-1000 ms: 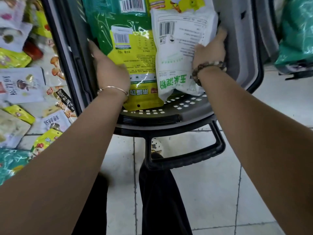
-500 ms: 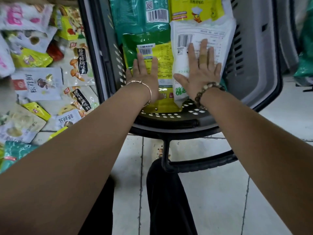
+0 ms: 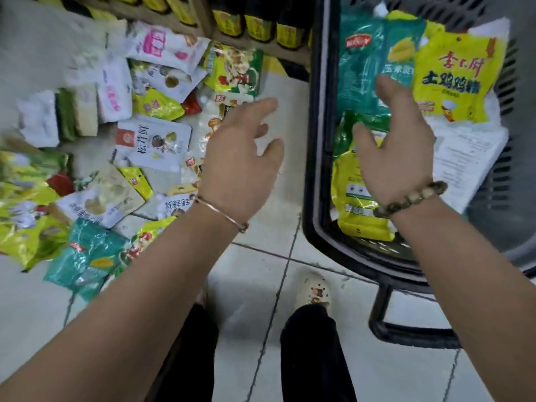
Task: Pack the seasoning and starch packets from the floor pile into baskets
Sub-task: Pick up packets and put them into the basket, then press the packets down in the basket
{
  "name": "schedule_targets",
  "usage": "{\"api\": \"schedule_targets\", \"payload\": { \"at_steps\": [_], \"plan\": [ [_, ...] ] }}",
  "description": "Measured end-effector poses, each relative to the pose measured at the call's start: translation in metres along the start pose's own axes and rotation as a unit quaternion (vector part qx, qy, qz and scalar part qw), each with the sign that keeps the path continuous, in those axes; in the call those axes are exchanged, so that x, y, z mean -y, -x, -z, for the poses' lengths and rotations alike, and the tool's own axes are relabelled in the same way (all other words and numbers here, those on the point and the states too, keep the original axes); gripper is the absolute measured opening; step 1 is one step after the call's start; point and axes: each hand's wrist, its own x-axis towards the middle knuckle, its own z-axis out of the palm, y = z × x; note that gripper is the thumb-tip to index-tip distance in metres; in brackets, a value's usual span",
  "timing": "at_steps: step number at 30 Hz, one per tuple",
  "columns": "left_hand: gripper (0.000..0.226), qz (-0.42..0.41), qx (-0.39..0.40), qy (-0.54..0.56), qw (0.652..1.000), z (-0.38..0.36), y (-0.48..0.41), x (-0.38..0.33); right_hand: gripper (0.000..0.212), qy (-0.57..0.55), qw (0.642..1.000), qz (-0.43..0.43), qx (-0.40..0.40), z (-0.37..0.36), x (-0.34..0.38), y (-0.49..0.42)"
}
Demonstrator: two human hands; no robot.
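Fingers [image 3: 262, 107] loosely spread and empty, the left hand [image 3: 237, 161] hovers by the floor pile [image 3: 150, 143] at left, the right hand [image 3: 397, 149] over the basket [image 3: 317, 140] at right, seemingly freed to gather more.

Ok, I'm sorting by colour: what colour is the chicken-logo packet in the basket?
Bright yellow packet with dark lettering, seen in the head view.

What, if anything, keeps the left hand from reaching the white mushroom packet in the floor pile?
Probably nothing, so yes: the left hand is open and empty, hovering beside the white mushroom packet, which lies on top, uncovered.
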Motion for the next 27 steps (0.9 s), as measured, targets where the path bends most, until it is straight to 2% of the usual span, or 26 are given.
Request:
{"api": "schedule_targets", "payload": {
  "at_steps": [4, 10, 14, 21, 24, 27],
  "plan": [
    [0.042, 0.056, -0.058, -0.005, 0.997, 0.067, -0.004, 0.045, 0.056, -0.003, 0.998, 0.06, 0.035, -0.04, 0.064, 0.0],
    [0.043, 0.126, -0.093, 0.001, 0.988, 0.148, 0.003, 0.109, 0.064, 0.006, 0.988, 0.002, 0.152, -0.116, 0.13, 0.003],
    [0.043, 0.158, -0.078, -0.022, 0.984, 0.184, 0.003, 0.159, 0.064, -0.003, 0.982, -0.048, 0.182, -0.168, 0.155, 0.0],
    [0.043, 0.216, -0.038, -0.047, 0.974, 0.173, -0.013, 0.245, 0.055, -0.01, 0.969, -0.133, 0.206, -0.257, 0.137, -0.02],
    [0.043, 0.224, -0.027, -0.052, 0.973, 0.151, -0.026, 0.282, 0.051, -0.01, 0.961, -0.15, 0.232, -0.296, 0.111, -0.029],
    [0.043, 0.218, -0.024, -0.053, 0.974, 0.128, -0.045, 0.314, 0.048, -0.014, 0.959, -0.175, 0.221, -0.331, 0.083, -0.041]
  ]
}}
